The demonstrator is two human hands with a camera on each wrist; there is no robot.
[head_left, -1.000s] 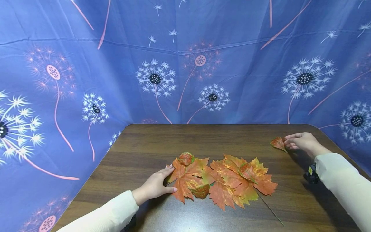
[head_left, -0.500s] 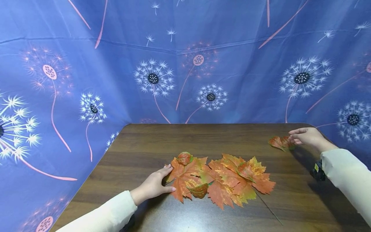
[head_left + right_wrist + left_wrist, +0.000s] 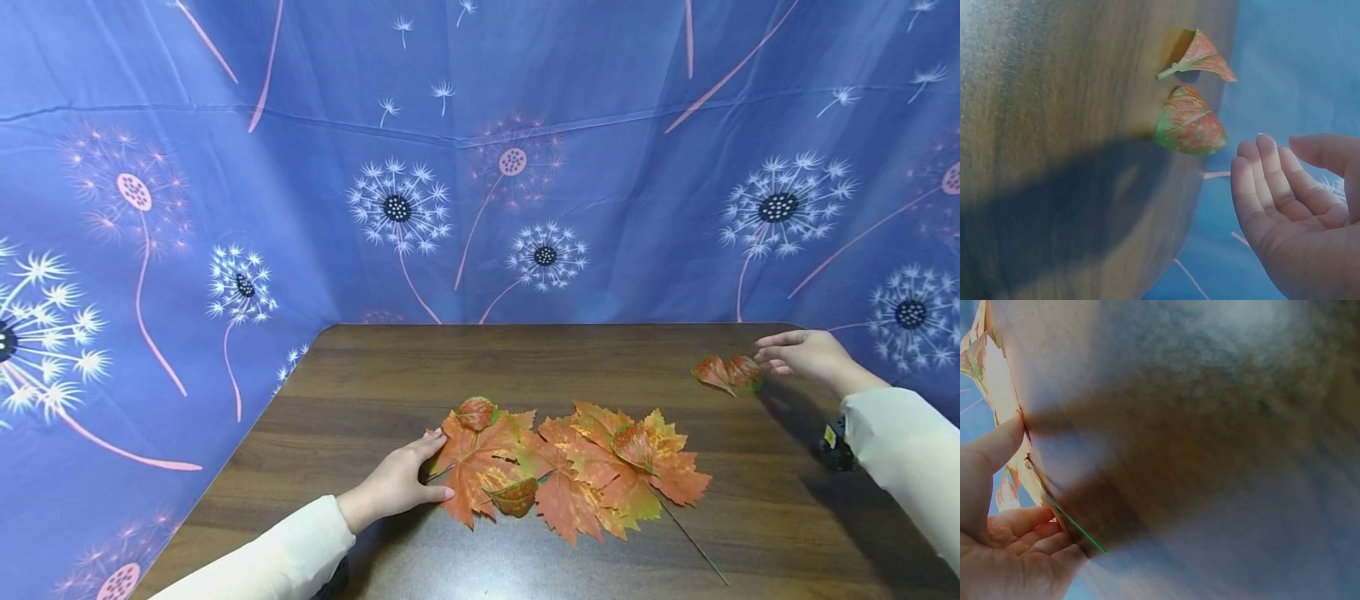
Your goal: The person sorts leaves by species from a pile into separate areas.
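Toward the table's far right corner lie a small red-green leaf and a second small leaf, side by side. My right hand is just right of them; in the right wrist view its fingers are extended, holding nothing and apart from both leaves. An orange maple-leaf spray spreads over the table's middle, its thin stem sticking out to the lower right. At the spray's left end my left hand rests with thumb and fingers spread apart, touching the leaf edges. A green stem shows beside its fingertips.
More small leaves lie on the spray: one at upper left, another at lower front, a third on the right part. The brown wooden table ends at a blue dandelion-print cloth.
My right hand has drawn away to the right, leaving a small leaf beside the other one at the far right. My left hand and the maple spray stay in place.
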